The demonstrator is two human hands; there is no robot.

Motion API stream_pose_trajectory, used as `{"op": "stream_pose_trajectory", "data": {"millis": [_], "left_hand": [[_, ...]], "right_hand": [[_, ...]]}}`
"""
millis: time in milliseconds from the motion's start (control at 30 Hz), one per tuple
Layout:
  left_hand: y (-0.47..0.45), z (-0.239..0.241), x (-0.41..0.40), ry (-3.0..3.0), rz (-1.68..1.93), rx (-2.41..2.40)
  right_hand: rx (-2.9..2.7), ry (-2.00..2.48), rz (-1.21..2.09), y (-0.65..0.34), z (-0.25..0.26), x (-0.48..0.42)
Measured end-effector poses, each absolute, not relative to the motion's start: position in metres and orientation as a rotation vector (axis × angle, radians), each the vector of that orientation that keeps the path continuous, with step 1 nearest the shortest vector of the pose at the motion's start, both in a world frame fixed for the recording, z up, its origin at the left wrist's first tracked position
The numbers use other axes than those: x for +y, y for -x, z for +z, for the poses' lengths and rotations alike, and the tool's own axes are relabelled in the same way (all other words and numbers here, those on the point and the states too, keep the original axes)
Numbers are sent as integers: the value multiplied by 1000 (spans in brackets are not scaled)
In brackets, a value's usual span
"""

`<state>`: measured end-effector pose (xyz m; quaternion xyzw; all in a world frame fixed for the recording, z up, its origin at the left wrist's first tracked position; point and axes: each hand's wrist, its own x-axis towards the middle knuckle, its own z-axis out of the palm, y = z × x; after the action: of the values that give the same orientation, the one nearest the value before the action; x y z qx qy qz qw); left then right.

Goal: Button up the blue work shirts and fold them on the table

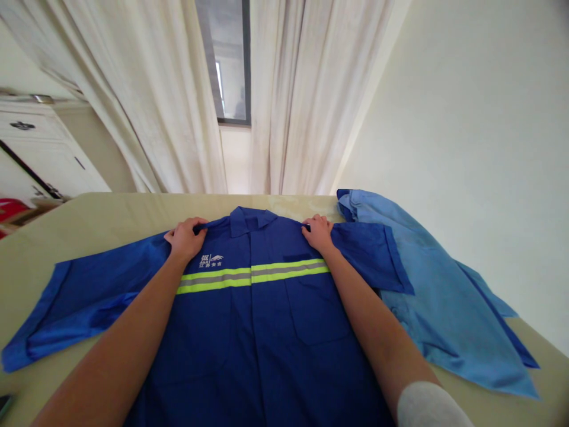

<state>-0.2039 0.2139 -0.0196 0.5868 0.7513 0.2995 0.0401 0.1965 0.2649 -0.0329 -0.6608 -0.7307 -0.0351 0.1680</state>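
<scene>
A dark blue work shirt point(262, 320) lies front side up, with its collar at the far end and a yellow-green and grey reflective band across the chest. White lettering marks one side of the chest. My left hand point(186, 237) pinches the shirt at the left shoulder seam, thumb and fingers closed on the cloth. At the other shoulder, my right hand point(318, 231) grips the fabric the same way. Both short sleeves spread outward past my hands. The lower hem is out of view.
Light blue garments point(448, 296) lie heaped on the right of the pale table point(111, 216), partly under the right sleeve. A dark object point(5, 404) shows at the near left edge. Beyond stand curtains point(169, 89), a white cabinet point(44, 142) and a wall on the right.
</scene>
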Motion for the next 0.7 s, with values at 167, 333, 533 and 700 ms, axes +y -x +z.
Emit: {"op": "stream_pose_trajectory", "data": {"millis": [167,333,533,700], "left_hand": [[202,-16,211,-1875,891,2291],[197,-16,209,-1988,817,2284],[197,-19,208,-2110,835,2247],[198,-22,207,-2179,974,2190]], "right_hand": [[-2108,1786,-124,-193,-33,261],[-2097,1791,-84,-193,-31,261],[-2095,1770,-89,-190,-30,260],[-2102,1762,-145,-189,-30,258]]}}
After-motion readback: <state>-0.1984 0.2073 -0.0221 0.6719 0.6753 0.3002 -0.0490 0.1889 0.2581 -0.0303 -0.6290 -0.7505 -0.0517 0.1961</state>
